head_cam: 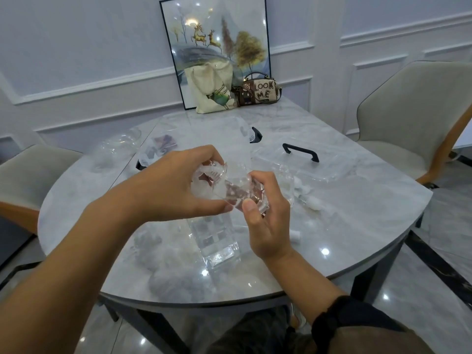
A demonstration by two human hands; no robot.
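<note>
Above the middle of the marble table [344, 226], my left hand [168, 190] grips a clear plastic funnel-like piece with white cotton inside [209, 177]. My right hand [265, 221] pinches a clear faceted bottle [242, 192] between thumb and fingers, held tilted against the funnel's narrow end. Below the hands a tall clear square container [217, 241] lies on the table. What the bottle holds is hard to tell through the glare.
Clear lid with black handle [301, 152] and a clear box [229, 129] sit behind the hands. Cotton tufts [176, 279] lie at the near edge, small white pieces [306, 198] at right. Clear bowl [120, 146] far left. Bags [214, 90] and a framed picture at the back. Chairs [413, 103] flank the table.
</note>
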